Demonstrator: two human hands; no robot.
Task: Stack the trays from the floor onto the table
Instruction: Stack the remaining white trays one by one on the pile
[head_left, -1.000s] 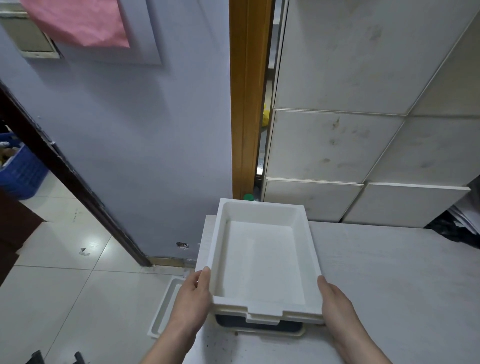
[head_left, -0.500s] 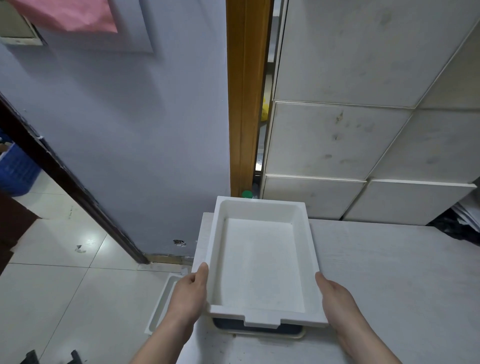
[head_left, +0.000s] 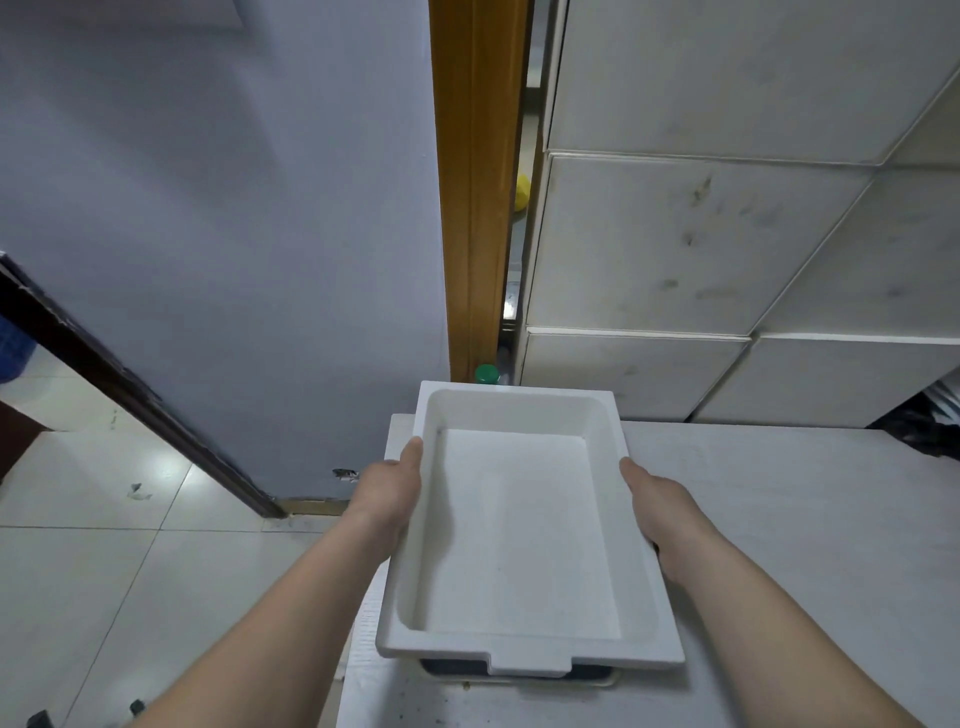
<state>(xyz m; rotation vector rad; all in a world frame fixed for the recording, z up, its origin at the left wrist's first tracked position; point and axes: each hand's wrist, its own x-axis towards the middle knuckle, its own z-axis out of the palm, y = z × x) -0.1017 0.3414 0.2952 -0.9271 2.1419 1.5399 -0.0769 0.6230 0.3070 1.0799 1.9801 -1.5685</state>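
Observation:
A white rectangular tray (head_left: 524, 525) lies over the left end of the pale table (head_left: 779, 545), its long sides running away from me. My left hand (head_left: 392, 491) grips its left rim and my right hand (head_left: 657, 499) grips its right rim, both about halfway along. Under the tray's near edge a darker tray (head_left: 452, 667) shows as a thin strip. The tray on the floor that showed before is hidden behind my left forearm.
A lilac wall (head_left: 234, 234) and a wooden door frame (head_left: 478, 182) rise behind the table's left end. White tiles (head_left: 701, 249) back the table. A green bottle cap (head_left: 487, 373) stands behind the tray. Dark bags (head_left: 930, 426) sit at far right. Tiled floor (head_left: 104, 545) lies left.
Both hands have slid forward along the tray's sides from its near corners to mid-length. The tray sits lower over the darker one, and my view has come closer.

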